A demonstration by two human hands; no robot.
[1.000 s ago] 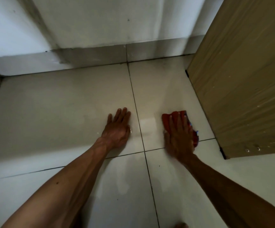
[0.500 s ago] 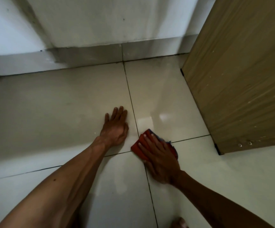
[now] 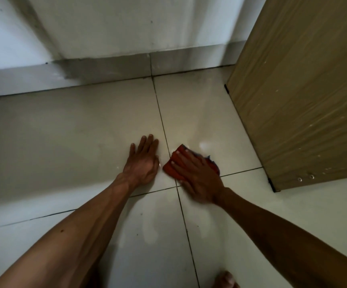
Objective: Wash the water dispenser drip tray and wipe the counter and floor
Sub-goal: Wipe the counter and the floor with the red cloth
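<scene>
My right hand (image 3: 197, 179) lies flat on a red cloth (image 3: 171, 166) and presses it against the pale floor tiles (image 3: 75, 132), just right of a dark grout line. A bluish edge of the cloth shows past my fingers. My left hand (image 3: 143, 161) rests palm down on the tile beside it, fingers together and holding nothing, a small gap from the cloth. No drip tray or counter is in view.
A wooden cabinet side (image 3: 305, 90) stands at the right, its lower corner close to my right hand. A white wall with a grey skirting (image 3: 106, 69) runs along the back. A toe (image 3: 225, 279) shows at the bottom edge.
My right hand has slid the red cloth from near the cabinet leftward across the tile, now next to my left hand. My left hand has stayed planted.
</scene>
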